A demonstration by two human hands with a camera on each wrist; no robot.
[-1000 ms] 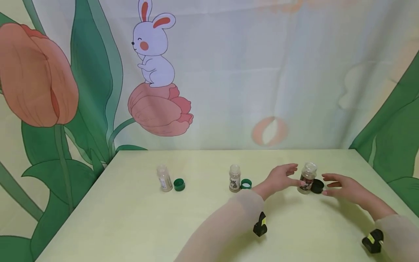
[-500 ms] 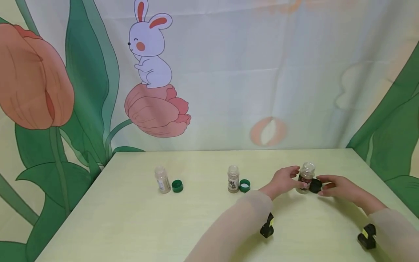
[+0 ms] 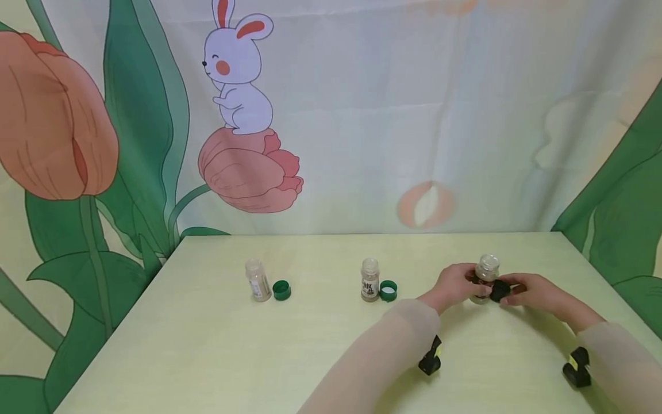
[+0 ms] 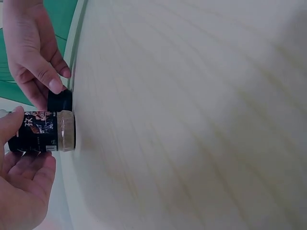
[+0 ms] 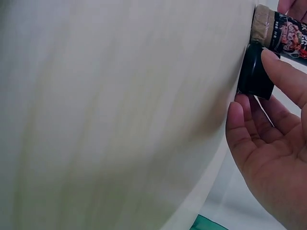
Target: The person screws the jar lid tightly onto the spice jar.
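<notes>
A clear spice jar [image 3: 488,266] with a dark printed label and no cap on it stands upright near the table's right end. My left hand [image 3: 456,283] holds it round the label, thumb on the near side. In the left wrist view brown powder shows at the base of the jar [image 4: 41,132]. Close against the jar's right side is a black cap [image 3: 499,291]. My right hand [image 3: 538,293] pinches this cap between thumb and fingers. The right wrist view shows the thumb lying over the edge of the cap [image 5: 256,72], with the other fingers partly hidden behind it.
A capless spice jar [image 3: 369,282] stands mid-table with a green cap [image 3: 388,291] beside it. Farther left are another capless jar [image 3: 258,282] and its neighbouring green cap [image 3: 281,290]. A printed curtain [image 3: 336,144] hangs behind the table [image 3: 207,356].
My left hand has moved right and now grips the jar. My right hand has moved left from beside the black cap and taken hold of it. The other jars stay put.
</notes>
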